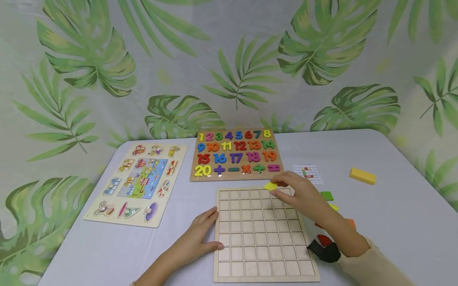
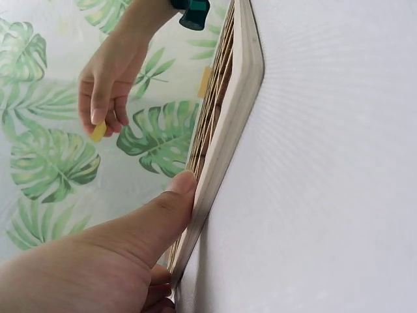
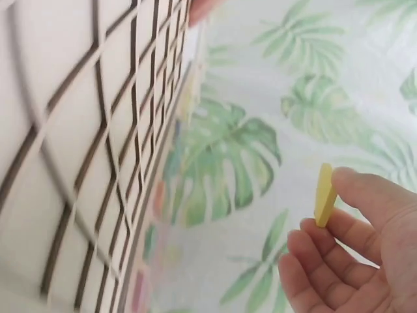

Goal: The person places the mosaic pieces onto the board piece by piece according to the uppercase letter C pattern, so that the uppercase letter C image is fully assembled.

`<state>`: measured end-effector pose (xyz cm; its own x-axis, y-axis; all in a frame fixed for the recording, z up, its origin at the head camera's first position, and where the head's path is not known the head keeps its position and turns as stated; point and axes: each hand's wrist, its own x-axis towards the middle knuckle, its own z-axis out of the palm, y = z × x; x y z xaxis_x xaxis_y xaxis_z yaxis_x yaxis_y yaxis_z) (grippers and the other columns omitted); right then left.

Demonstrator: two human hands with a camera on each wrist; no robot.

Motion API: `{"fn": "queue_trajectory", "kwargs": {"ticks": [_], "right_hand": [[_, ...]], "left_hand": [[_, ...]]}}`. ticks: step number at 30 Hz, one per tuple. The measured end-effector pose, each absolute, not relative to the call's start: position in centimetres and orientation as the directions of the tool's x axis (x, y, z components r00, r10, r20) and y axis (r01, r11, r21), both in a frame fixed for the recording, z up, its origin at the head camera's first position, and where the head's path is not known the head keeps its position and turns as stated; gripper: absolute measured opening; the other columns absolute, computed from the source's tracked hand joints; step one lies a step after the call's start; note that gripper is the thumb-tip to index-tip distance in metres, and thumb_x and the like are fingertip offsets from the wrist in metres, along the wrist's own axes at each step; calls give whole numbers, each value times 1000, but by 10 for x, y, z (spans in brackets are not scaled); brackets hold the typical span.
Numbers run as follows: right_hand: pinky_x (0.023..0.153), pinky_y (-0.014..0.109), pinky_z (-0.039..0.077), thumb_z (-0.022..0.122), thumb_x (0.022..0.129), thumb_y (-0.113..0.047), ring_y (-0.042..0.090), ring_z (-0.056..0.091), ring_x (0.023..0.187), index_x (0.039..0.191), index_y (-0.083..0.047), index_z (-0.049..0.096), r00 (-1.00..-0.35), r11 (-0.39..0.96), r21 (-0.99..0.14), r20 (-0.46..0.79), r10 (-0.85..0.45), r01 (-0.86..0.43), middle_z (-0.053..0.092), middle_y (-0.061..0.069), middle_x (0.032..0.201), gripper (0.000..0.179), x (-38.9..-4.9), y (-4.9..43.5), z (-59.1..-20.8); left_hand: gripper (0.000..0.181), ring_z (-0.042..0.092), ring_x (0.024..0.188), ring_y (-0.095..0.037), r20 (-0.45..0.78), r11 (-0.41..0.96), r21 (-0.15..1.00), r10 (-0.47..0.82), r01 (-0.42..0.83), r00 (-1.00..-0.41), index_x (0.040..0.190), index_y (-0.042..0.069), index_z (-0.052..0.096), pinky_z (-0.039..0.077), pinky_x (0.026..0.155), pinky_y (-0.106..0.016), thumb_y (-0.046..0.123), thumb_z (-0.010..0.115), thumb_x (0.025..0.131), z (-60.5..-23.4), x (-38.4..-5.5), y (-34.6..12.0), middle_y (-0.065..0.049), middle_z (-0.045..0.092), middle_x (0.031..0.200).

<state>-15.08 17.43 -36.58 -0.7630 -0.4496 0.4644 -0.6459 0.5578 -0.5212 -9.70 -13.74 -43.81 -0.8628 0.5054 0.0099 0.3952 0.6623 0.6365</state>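
A pale wooden grid board (image 1: 259, 234) with rows of square cells lies on the table. Above its far edge, my right hand (image 1: 298, 194) pinches a small flat yellow tile (image 1: 270, 186) between thumb and fingers. The right wrist view shows the same yellow tile (image 3: 324, 195) edge-on, held at the fingertips. My left hand (image 1: 196, 238) rests against the board's left side, fingers extended. Its thumb (image 2: 172, 195) lies on the rim in the left wrist view, while the other fingers are partly hidden there.
Green (image 1: 326, 196), orange and red tiles lie right of the board, partly behind the right forearm. A pattern card (image 1: 308, 174) and a yellow block (image 1: 363, 176) sit farther back. A number puzzle (image 1: 229, 153) stands behind the board, a vehicle puzzle (image 1: 107, 174) at left.
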Motion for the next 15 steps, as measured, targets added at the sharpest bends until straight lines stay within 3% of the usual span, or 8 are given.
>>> {"fn": "queue_trajectory", "kwargs": {"ticks": [8,15], "right_hand": [[70,32,49,70,79,-15,18,54,81,100,-8,63,-784,507,-612,354,-510,-606,58,-4,93,24,-164,135,-388],[70,23,47,69,80,-16,10,52,78,97,-10,64,-821,562,-640,202,-535,-524,57,-6,89,19,-173,123,-412]], "left_hand": [[87,17,131,-27,11,662,635,509,399,-861,139,2,29,25,102,-44,51,63,75,-437,-97,-137,-5,20,147],[87,18,131,-27,9,667,629,507,399,-862,140,3,29,26,101,-44,52,63,75,-437,-97,-137,-5,20,147]]}}
